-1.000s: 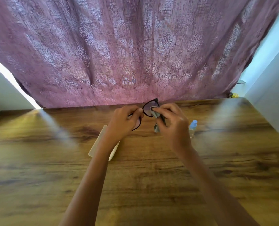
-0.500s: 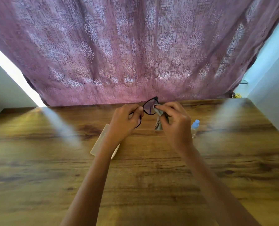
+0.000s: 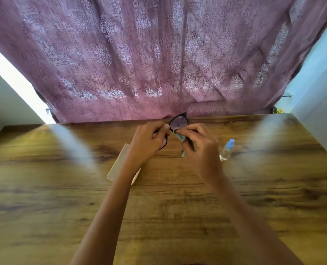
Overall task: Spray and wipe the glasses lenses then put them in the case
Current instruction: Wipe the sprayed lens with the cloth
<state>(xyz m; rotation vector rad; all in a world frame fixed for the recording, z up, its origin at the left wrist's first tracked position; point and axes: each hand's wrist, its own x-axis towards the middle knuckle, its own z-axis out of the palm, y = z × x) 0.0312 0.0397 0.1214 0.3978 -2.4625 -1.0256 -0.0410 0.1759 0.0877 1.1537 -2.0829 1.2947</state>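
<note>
Black-framed glasses (image 3: 178,121) are held up above the far middle of the wooden table (image 3: 178,207). My left hand (image 3: 147,143) grips the frame by its left side; one lens is hidden behind that hand. My right hand (image 3: 200,146) pinches a grey-blue cleaning cloth (image 3: 180,135) against the lower edge of the visible lens. A small clear spray bottle (image 3: 227,150) with a blue cap stands on the table just right of my right hand. The pale glasses case (image 3: 118,162) lies under my left wrist, partly hidden.
A purple patterned curtain (image 3: 158,64) hangs right behind the table's far edge. Pale walls close in on the left and right sides. Bare wood spreads out in front of my forearms.
Both hands with the glasses have lifted slightly toward the curtain. The cloth has slid down the lens, baring more of it. Bottle and case have not moved.
</note>
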